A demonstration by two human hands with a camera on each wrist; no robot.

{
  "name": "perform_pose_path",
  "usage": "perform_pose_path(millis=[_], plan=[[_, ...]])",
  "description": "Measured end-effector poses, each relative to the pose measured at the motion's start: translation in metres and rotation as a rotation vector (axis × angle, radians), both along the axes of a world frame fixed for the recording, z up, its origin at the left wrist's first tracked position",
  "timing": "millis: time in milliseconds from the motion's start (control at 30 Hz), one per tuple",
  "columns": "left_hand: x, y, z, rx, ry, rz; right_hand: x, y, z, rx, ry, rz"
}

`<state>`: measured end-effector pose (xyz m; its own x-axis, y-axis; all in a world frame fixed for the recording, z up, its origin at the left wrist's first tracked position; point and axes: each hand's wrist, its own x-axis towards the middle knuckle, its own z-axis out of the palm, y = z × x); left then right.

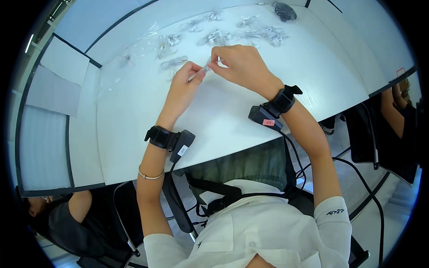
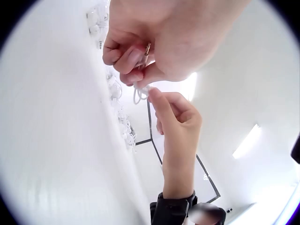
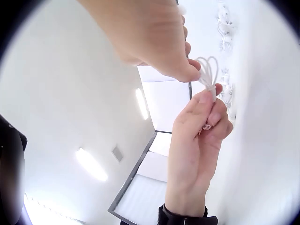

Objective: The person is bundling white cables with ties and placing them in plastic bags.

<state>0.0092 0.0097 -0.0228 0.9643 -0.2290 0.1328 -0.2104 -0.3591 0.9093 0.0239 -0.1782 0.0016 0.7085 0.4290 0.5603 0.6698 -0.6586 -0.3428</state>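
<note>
In the head view both hands meet over the white table. My left hand grips a small coiled white audio cable round its wrapped middle. A gold-coloured plug pokes out between the left fingers in the left wrist view. Thin loops of the cable stand up out of that grip, seen best in the right wrist view. At these loops the right hand pinches with thumb and forefinger, its other fingers curled in. Part of the cable is hidden within the left fingers.
Several coiled white cables lie across the back of the table, near clear plastic bags at the back left. A dark bundle sits at the far right. Low partitions border the table; people sit on either side.
</note>
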Motion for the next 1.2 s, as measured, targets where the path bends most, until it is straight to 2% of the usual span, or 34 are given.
perform_pose_path(millis=[133, 233, 333, 467, 567, 667, 767, 867, 1067, 1133, 1200], plan=[[-0.002, 0.003, -0.001, 0.114, -0.056, -0.106, 0.002, -0.002, -0.004, -0.069, -0.019, 0.025], [-0.004, 0.006, 0.006, 0.176, -0.058, -0.22, 0.006, -0.007, -0.006, 0.002, 0.034, 0.059], [-0.01, 0.006, 0.021, 0.074, 0.054, -0.298, 0.008, -0.011, 0.003, 0.08, 0.262, 0.082], [-0.008, 0.01, 0.029, -0.137, 0.145, -0.312, 0.018, -0.021, 0.005, 0.232, 0.466, 0.255], [-0.006, 0.011, 0.028, -0.34, 0.157, -0.313, 0.018, -0.024, 0.007, 0.248, 0.575, 0.31], [-0.004, 0.009, 0.025, -0.547, 0.116, -0.216, 0.015, -0.026, 0.011, 0.244, 0.606, 0.347], [0.0, 0.01, 0.02, -0.612, 0.066, -0.121, 0.009, -0.021, 0.014, 0.268, 0.639, 0.399], [-0.001, 0.007, 0.021, -0.569, 0.025, -0.047, 0.001, -0.016, 0.023, 0.236, 0.645, 0.437], [-0.004, 0.003, 0.022, -0.575, 0.048, -0.048, 0.002, -0.019, 0.02, 0.241, 0.596, 0.373], [-0.003, 0.005, 0.02, -0.663, 0.073, -0.084, 0.008, -0.019, 0.016, 0.24, 0.537, 0.352], [-0.002, 0.005, 0.019, -0.709, 0.087, -0.09, 0.005, -0.017, 0.017, 0.294, 0.584, 0.364]])
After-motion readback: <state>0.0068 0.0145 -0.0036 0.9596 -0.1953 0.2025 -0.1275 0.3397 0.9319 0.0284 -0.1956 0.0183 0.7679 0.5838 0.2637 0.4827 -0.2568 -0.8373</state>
